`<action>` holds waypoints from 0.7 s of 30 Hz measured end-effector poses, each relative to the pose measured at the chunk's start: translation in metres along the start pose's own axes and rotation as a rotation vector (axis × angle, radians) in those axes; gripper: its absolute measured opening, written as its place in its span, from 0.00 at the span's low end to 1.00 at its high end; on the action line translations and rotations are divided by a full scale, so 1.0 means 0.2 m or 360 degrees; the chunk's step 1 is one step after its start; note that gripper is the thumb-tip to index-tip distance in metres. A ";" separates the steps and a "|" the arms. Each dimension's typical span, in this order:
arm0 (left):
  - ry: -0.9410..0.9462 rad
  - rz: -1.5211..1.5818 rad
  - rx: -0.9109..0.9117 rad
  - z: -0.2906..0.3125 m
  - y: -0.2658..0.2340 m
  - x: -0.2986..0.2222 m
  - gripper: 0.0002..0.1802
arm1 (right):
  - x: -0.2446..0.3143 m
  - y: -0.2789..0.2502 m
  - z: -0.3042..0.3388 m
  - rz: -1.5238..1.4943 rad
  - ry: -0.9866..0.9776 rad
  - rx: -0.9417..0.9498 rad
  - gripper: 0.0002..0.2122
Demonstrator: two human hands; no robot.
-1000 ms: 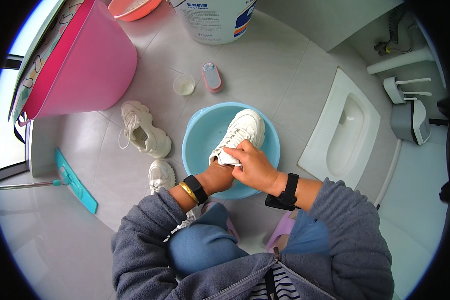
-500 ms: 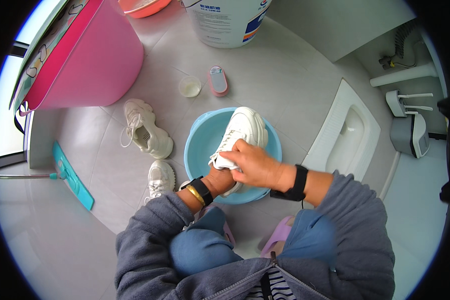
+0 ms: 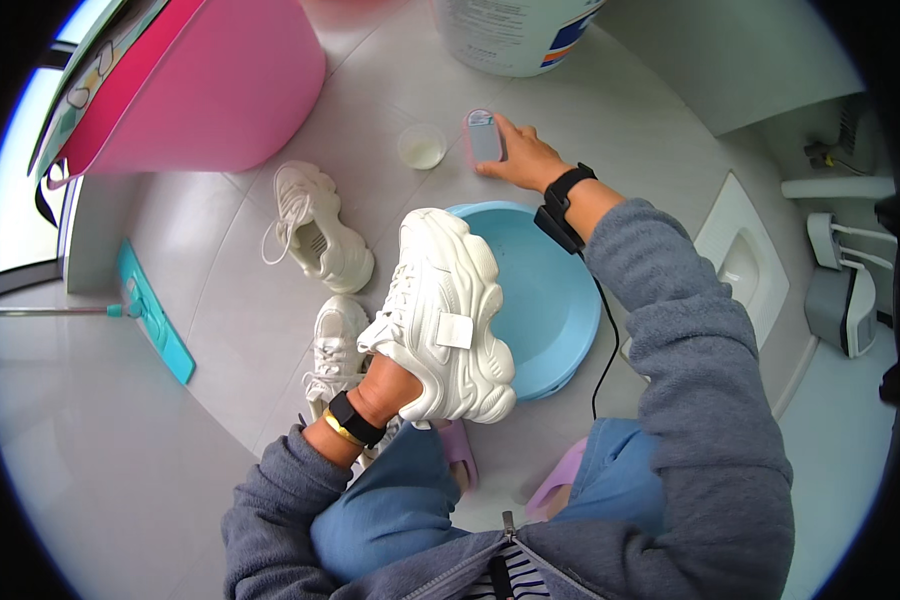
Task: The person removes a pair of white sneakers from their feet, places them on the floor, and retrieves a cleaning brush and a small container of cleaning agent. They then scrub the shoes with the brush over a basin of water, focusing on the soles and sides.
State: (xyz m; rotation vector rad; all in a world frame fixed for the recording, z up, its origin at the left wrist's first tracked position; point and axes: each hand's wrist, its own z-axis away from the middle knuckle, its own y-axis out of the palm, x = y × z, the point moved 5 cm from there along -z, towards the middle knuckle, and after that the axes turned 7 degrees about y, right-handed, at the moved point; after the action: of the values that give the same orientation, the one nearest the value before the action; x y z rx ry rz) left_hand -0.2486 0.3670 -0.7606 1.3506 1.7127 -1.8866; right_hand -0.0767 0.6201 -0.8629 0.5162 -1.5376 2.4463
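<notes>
My left hand is inside a chunky white sneaker, holding it up tilted, with its sole to the right. The fingers are hidden in the shoe. The sneaker hangs over the left part of a light-blue basin. Beyond the basin my right hand closes around the right side of a small oval pink and grey object on the floor; its underside is hidden. A clear cup holding some pale stuff stands just left of it.
Two more white sneakers, one farther and one nearer, sit left of the basin. A big pink tub, a white bucket, a teal flat mop and a squat toilet stand around. A black cable hangs from my right wrist.
My right hand has left the sneaker and reached forward to the pink and grey object. My left hand has brought the sneaker left and nearer, turning its side up. The view has shifted slightly.
</notes>
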 end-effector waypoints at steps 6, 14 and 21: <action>-0.0074 -0.0053 0.0100 0.09 0.01 0.01 0.36 | 0.10 0.16 -0.19 0.0220 0.0046 0.0007 0.42; -0.0160 -0.0128 0.0067 0.14 0.03 0.00 0.37 | -0.07 -0.06 -0.10 -0.0530 0.0140 -0.0119 0.32; -0.0236 -0.0139 0.0019 0.13 0.02 -0.05 0.38 | -0.12 -0.02 0.77 -0.0045 -0.0709 -0.0095 0.34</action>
State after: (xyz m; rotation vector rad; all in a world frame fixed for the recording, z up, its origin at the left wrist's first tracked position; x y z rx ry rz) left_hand -0.2518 0.3398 -0.7594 1.1256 1.7145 -1.9926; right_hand -0.0257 0.4837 -0.8089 1.1229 -1.7341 2.3611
